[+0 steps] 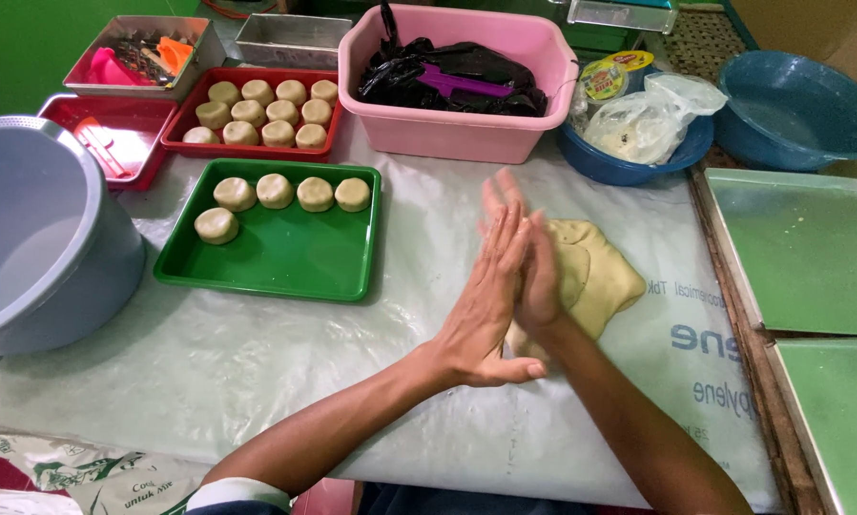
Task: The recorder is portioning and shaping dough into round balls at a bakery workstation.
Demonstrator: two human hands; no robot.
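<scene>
Dough portioning at a covered worktable, seen from the head camera. I read the work as well under way but not finished: a large mass of pale dough [600, 277] lies unportioned on the plastic sheet [257, 362], just behind my hands and partly hidden by them, soft, matte and folded over itself with an uneven edge. My left hand [481, 305] and right hand [541, 281] are pressed palm to palm, fingers straight and pointing away from me; whether a piece of dough sits between the palms I cannot tell. Finished pieces, by my judgement, are the smooth flattened rounds: five in the green tray [285, 262], occupying only its far edge and left side, and eleven or so filling the red tray [185, 141] behind it. The green tray's free floor and the remaining mass suggest many portions are left. Further out stand a grey bucket [37, 248] at left, a pink tub [447, 133] holding black plastic, two blue basins [629, 167], and green-lined baking sheets [810, 248] at right.
</scene>
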